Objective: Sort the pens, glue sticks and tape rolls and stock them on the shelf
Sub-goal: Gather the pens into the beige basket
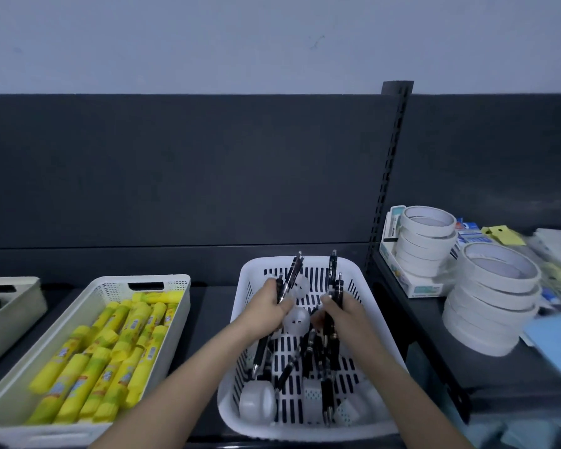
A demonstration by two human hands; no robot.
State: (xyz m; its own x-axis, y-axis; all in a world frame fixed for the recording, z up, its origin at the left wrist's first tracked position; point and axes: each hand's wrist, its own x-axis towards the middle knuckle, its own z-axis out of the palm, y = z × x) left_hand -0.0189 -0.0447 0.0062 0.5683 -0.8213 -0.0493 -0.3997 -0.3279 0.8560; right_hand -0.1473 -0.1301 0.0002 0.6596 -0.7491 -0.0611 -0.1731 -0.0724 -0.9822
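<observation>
A white slotted basket (256,273) on the dark shelf holds several black pens (308,351) and small clear tape rolls (258,404). My left hand (268,306) grips a bunch of black pens (290,277), tips pointing up and away. My right hand (340,311) grips another bunch of black pens (334,270) just to the right. Both hands are inside the basket, a clear tape roll (296,320) between them. Left of the basket, a cream tray (110,283) is filled with yellow glue sticks (110,351).
Two stacks of white tape rolls (496,293) stand on the shelf section at right, beside a small box (412,286) and assorted packets. A grey bin (10,306) sits at far left. A slotted upright (387,176) divides the shelf sections.
</observation>
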